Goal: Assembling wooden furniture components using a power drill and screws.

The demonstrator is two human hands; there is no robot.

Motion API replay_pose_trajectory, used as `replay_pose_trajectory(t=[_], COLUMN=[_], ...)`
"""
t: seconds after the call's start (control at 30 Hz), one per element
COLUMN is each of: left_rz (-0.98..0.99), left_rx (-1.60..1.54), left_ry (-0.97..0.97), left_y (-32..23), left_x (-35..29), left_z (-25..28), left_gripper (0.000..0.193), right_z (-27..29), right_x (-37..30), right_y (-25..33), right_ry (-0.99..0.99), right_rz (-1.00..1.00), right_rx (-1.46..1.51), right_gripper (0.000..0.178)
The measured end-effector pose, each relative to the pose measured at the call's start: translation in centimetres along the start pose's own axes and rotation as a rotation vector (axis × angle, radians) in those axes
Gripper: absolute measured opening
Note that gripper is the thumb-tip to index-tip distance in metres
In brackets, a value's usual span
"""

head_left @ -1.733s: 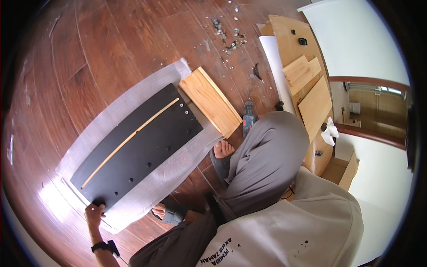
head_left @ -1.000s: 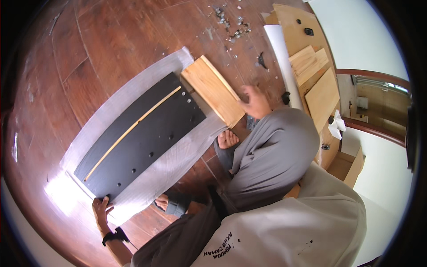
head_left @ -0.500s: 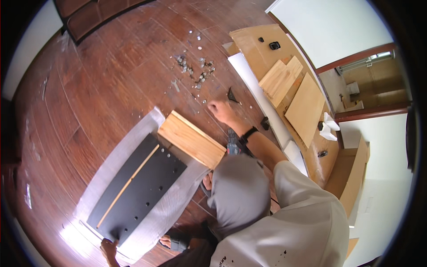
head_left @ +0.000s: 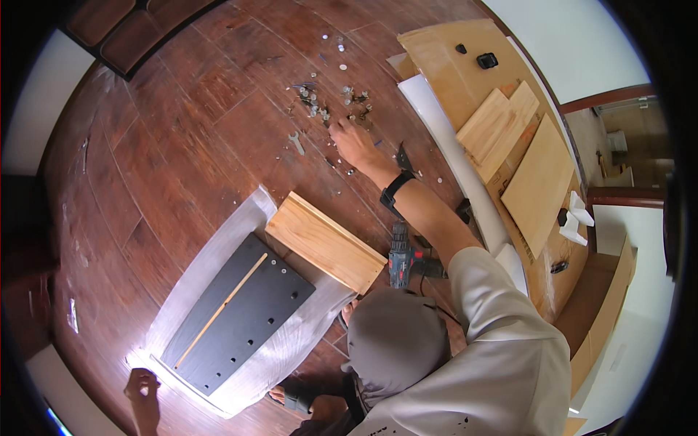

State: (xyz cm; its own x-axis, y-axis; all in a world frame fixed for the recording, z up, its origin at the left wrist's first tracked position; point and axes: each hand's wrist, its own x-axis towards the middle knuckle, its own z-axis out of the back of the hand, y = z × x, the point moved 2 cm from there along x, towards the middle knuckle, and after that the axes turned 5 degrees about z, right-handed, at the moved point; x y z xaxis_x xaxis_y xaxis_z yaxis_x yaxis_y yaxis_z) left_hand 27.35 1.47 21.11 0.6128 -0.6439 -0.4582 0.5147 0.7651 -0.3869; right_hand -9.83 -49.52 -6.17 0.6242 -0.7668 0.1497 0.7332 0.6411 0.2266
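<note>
My right hand (head_left: pixel 354 145) reaches up the floor to a scattered pile of small metal fittings and screws (head_left: pixel 314 100). Its fingers are bunched at the near edge of the pile; whatever they pinch is hidden. Beyond the lower left end of a black panel (head_left: pixel 236 316), my left hand (head_left: pixel 142 387) hovers with fingers curled, apart from the panel. Anything between those fingertips is too small to make out. The panel has a pale wooden strip and several dark round fittings, and lies on white foam sheeting (head_left: pixel 207 272). A light wooden drawer-like piece (head_left: pixel 326 243) stands at its upper end.
An open-end wrench (head_left: pixel 297 143) lies beside the fittings. A cordless drill (head_left: pixel 400 261) rests near my right forearm. Wooden boards (head_left: pixel 538 182) lie on flattened cardboard (head_left: pixel 443 54) at the right. A grey cap (head_left: pixel 398 330) covers part of the lower middle.
My right hand has moved away up the floor to the fittings. My left hand has come off the panel's end and shifted left. The view has turned slightly, showing more of the drill.
</note>
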Motion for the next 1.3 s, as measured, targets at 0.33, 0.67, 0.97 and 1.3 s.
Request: replay_pose_trajectory(t=[0.33,0.67,0.97,1.3], left_rz=[0.055,0.486,0.477,0.531], left_rx=[-0.333,-1.903,-1.995,-2.004], left_ry=[0.229,0.324,0.490,0.434], left_y=[-5.5,-18.9,-18.4,-20.5], left_x=[2.3,6.3,6.8,7.6], left_z=[-15.8,-30.3,-34.1,-34.8], left_gripper=[0.009,0.032,0.022,0.025], right_z=[-1.1,5.5,1.6,7.4], right_x=[3.7,-7.5,-4.6,-7.1], right_y=[0.2,14.4,4.0,13.3], right_ry=[-0.178,0.244,-0.097,0.499], right_rz=[-0.018,0.224,0.008,0.267], right_rx=[-0.126,0.897,0.323,0.814], right_gripper=[0.016,0.007,0.020,0.027])
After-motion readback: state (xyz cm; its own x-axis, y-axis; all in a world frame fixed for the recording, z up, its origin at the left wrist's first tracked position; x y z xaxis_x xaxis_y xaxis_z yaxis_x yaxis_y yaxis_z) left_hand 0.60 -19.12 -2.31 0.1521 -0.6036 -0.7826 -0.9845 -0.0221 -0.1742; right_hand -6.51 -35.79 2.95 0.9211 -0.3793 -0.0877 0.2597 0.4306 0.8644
